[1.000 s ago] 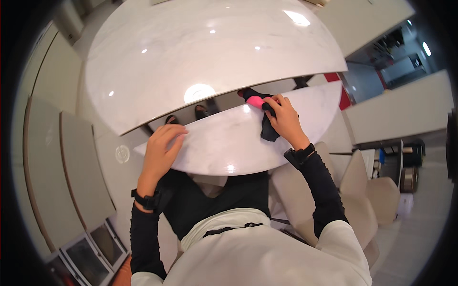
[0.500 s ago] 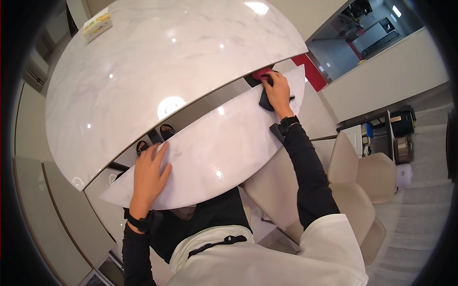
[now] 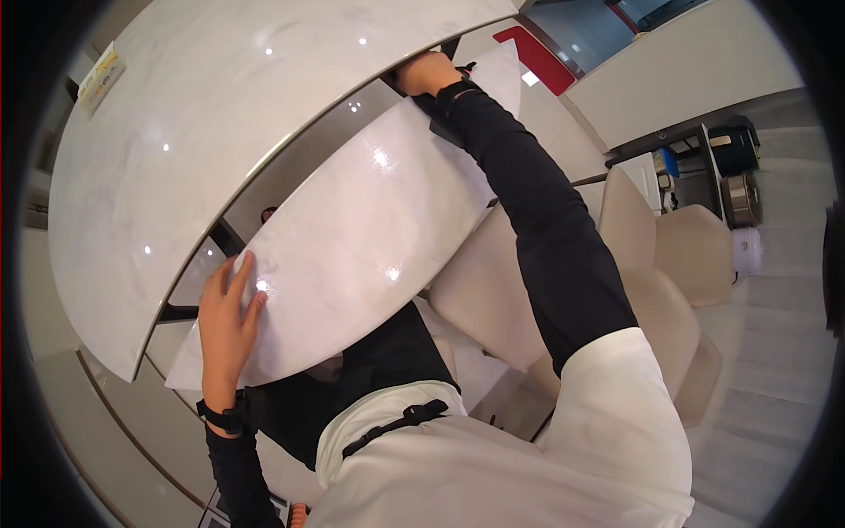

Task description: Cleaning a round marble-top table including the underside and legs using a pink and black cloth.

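Observation:
A white marbled table leaf (image 3: 334,229) lies in front of me, apart from the large rounded tabletop (image 3: 185,150) with a dark gap between them. My left hand (image 3: 227,321) rests on the leaf's left end, fingers spread over its inner edge and holding nothing. At the far right end my right hand (image 3: 427,74) reaches into the gap, its fingers hidden beneath the tabletop's edge. Under that wrist a dark item (image 3: 426,106) shows in part on the leaf; its kind is unclear.
A yellow-and-white soft pack (image 3: 101,79) stands on the tabletop at the far left. Beige chairs (image 3: 484,286) are on my right, with a low black shelf (image 3: 704,167) beyond. Near the leaf's right tip is a red panel (image 3: 539,60). Black table supports (image 3: 180,312) cross the gap.
My right hand has moved from a red and black item at the leaf's right end, forward into the gap. My left hand stays on the leaf. The view has shifted.

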A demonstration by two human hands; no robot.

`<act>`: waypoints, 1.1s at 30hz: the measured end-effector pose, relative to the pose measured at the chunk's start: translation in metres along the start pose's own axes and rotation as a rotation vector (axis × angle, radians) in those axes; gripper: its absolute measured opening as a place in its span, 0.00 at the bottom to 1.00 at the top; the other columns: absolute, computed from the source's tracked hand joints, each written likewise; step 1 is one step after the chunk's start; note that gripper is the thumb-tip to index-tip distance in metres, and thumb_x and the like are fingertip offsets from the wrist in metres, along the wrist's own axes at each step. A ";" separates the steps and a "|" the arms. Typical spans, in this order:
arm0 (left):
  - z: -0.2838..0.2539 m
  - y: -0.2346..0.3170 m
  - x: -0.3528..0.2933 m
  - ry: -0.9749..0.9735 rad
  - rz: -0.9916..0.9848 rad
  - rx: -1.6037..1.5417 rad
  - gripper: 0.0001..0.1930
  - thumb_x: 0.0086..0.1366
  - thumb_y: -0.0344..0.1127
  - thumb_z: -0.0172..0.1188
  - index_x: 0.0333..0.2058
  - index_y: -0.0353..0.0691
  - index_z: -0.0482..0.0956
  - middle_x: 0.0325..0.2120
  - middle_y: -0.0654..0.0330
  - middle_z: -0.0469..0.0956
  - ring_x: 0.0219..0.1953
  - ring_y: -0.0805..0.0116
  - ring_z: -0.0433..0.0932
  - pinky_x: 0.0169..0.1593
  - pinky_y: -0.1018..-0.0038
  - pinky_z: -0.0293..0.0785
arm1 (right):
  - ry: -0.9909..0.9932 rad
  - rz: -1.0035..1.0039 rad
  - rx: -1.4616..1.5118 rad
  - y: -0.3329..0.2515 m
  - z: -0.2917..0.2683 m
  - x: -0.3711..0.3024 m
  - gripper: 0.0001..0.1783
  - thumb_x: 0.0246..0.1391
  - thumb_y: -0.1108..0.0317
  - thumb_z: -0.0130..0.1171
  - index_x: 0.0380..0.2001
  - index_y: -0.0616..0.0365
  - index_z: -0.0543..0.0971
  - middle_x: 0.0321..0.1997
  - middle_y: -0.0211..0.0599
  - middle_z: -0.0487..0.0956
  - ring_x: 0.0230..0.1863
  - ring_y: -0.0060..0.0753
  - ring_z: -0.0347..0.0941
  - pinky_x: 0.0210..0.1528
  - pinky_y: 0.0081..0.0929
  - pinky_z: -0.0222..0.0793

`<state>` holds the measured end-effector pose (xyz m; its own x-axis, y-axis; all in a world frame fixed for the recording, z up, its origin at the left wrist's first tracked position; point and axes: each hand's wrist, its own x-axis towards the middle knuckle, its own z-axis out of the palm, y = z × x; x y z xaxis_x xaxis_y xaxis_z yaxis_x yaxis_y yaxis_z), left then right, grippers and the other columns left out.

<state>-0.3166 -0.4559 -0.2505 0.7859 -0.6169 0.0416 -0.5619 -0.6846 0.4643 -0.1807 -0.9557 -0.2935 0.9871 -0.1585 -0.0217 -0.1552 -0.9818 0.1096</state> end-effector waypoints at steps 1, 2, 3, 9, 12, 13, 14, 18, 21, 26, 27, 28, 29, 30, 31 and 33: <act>0.004 0.000 0.001 0.007 0.041 0.028 0.33 0.62 0.31 0.68 0.67 0.48 0.73 0.60 0.43 0.74 0.60 0.42 0.73 0.63 0.57 0.70 | 0.020 -0.020 -0.093 0.008 0.013 0.012 0.28 0.61 0.53 0.54 0.63 0.47 0.77 0.65 0.44 0.78 0.64 0.49 0.76 0.62 0.44 0.74; 0.006 -0.002 0.004 0.018 0.079 0.059 0.32 0.62 0.32 0.67 0.66 0.47 0.73 0.59 0.43 0.74 0.59 0.41 0.74 0.63 0.56 0.70 | 0.067 -0.028 -0.089 0.016 0.020 0.019 0.31 0.63 0.51 0.52 0.69 0.42 0.71 0.73 0.39 0.71 0.70 0.45 0.71 0.65 0.42 0.72; 0.004 -0.003 0.003 0.020 0.086 0.059 0.32 0.62 0.33 0.68 0.66 0.46 0.74 0.59 0.42 0.74 0.59 0.41 0.74 0.63 0.56 0.69 | 0.210 -0.048 -0.027 0.014 0.022 0.018 0.32 0.64 0.50 0.51 0.70 0.42 0.70 0.74 0.39 0.69 0.71 0.45 0.69 0.66 0.42 0.71; 0.002 -0.014 -0.012 0.042 0.066 0.031 0.30 0.63 0.36 0.64 0.65 0.45 0.75 0.64 0.43 0.71 0.63 0.42 0.71 0.66 0.54 0.66 | 0.021 0.077 -0.009 -0.018 -0.006 -0.008 0.27 0.63 0.55 0.52 0.65 0.43 0.75 0.66 0.41 0.77 0.64 0.47 0.77 0.57 0.45 0.77; -0.002 -0.012 -0.013 0.062 0.126 -0.024 0.28 0.63 0.36 0.64 0.63 0.44 0.77 0.66 0.44 0.68 0.66 0.41 0.68 0.69 0.53 0.63 | 0.031 0.047 0.001 0.011 -0.013 -0.035 0.21 0.61 0.58 0.54 0.51 0.56 0.84 0.54 0.50 0.84 0.58 0.55 0.79 0.55 0.51 0.77; -0.007 -0.015 -0.017 0.047 0.134 -0.042 0.26 0.63 0.36 0.64 0.61 0.44 0.78 0.66 0.44 0.69 0.66 0.41 0.68 0.69 0.53 0.63 | -0.011 -0.009 -0.008 0.010 -0.015 -0.041 0.20 0.60 0.60 0.55 0.51 0.56 0.84 0.52 0.49 0.84 0.57 0.56 0.78 0.54 0.53 0.78; -0.013 -0.020 -0.025 0.029 0.129 -0.055 0.25 0.64 0.36 0.63 0.60 0.44 0.79 0.66 0.45 0.69 0.66 0.41 0.67 0.70 0.53 0.62 | 0.036 -0.032 -0.008 -0.006 -0.023 -0.054 0.17 0.58 0.65 0.55 0.47 0.57 0.84 0.49 0.45 0.85 0.55 0.55 0.78 0.52 0.51 0.79; -0.034 -0.020 -0.042 0.106 0.075 -0.205 0.21 0.63 0.33 0.64 0.56 0.44 0.81 0.64 0.49 0.72 0.64 0.43 0.71 0.66 0.54 0.67 | 0.344 -0.199 0.085 -0.014 -0.030 -0.098 0.13 0.50 0.76 0.58 0.41 0.57 0.83 0.47 0.37 0.80 0.52 0.53 0.74 0.48 0.47 0.78; -0.055 -0.026 -0.055 0.192 0.035 -0.207 0.20 0.61 0.29 0.64 0.54 0.44 0.83 0.62 0.51 0.73 0.61 0.45 0.74 0.63 0.57 0.70 | 0.386 -0.135 0.364 -0.026 -0.050 -0.135 0.18 0.47 0.82 0.60 0.43 0.59 0.82 0.45 0.41 0.80 0.49 0.54 0.76 0.51 0.44 0.76; -0.087 -0.060 -0.084 0.410 -0.004 -0.109 0.17 0.59 0.22 0.63 0.48 0.42 0.85 0.52 0.52 0.76 0.53 0.52 0.77 0.55 0.63 0.73 | 0.713 0.129 0.776 -0.039 -0.086 -0.151 0.19 0.56 0.82 0.57 0.52 0.61 0.81 0.50 0.50 0.82 0.52 0.53 0.79 0.53 0.36 0.75; -0.089 -0.070 -0.086 0.482 -0.043 -0.072 0.16 0.59 0.22 0.62 0.46 0.40 0.85 0.50 0.52 0.76 0.51 0.53 0.76 0.54 0.63 0.73 | 0.821 0.060 0.694 -0.051 -0.112 -0.148 0.20 0.57 0.81 0.57 0.53 0.61 0.80 0.51 0.50 0.82 0.51 0.55 0.79 0.53 0.38 0.75; -0.092 -0.079 -0.087 0.552 -0.083 -0.029 0.15 0.60 0.21 0.62 0.45 0.39 0.85 0.47 0.52 0.76 0.49 0.53 0.76 0.53 0.63 0.73 | 0.926 -0.009 0.616 -0.068 -0.129 -0.137 0.20 0.58 0.79 0.58 0.55 0.62 0.79 0.52 0.51 0.81 0.51 0.56 0.79 0.54 0.39 0.75; -0.092 -0.085 -0.084 0.631 -0.077 -0.017 0.13 0.60 0.19 0.61 0.42 0.37 0.85 0.45 0.52 0.75 0.44 0.55 0.76 0.50 0.66 0.75 | 0.909 -0.086 0.573 -0.078 -0.134 -0.120 0.21 0.59 0.78 0.58 0.56 0.61 0.78 0.53 0.51 0.81 0.52 0.57 0.78 0.55 0.40 0.74; -0.094 -0.094 -0.089 0.633 -0.081 -0.009 0.13 0.60 0.19 0.61 0.42 0.37 0.85 0.45 0.52 0.75 0.44 0.55 0.76 0.50 0.66 0.75 | 0.888 -0.169 0.546 -0.090 -0.134 -0.097 0.22 0.60 0.76 0.59 0.58 0.60 0.77 0.54 0.51 0.81 0.53 0.58 0.78 0.57 0.41 0.73; -0.092 -0.103 -0.090 0.675 -0.087 -0.090 0.13 0.60 0.19 0.60 0.42 0.37 0.84 0.44 0.53 0.76 0.43 0.57 0.77 0.48 0.67 0.76 | 0.714 -0.214 0.612 -0.091 -0.122 -0.074 0.22 0.61 0.72 0.60 0.59 0.59 0.77 0.57 0.49 0.80 0.57 0.57 0.76 0.59 0.43 0.71; -0.087 -0.121 -0.093 0.728 -0.111 -0.175 0.13 0.60 0.19 0.60 0.42 0.36 0.84 0.44 0.53 0.76 0.42 0.59 0.78 0.46 0.69 0.76 | 0.521 -0.297 0.331 -0.103 -0.096 -0.048 0.22 0.66 0.57 0.57 0.59 0.55 0.78 0.61 0.45 0.79 0.62 0.52 0.74 0.63 0.41 0.70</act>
<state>-0.2997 -0.2822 -0.2336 0.8413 -0.0943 0.5322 -0.4684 -0.6186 0.6308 -0.2086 -0.8368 -0.2083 0.8663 0.1125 0.4867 0.2037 -0.9692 -0.1386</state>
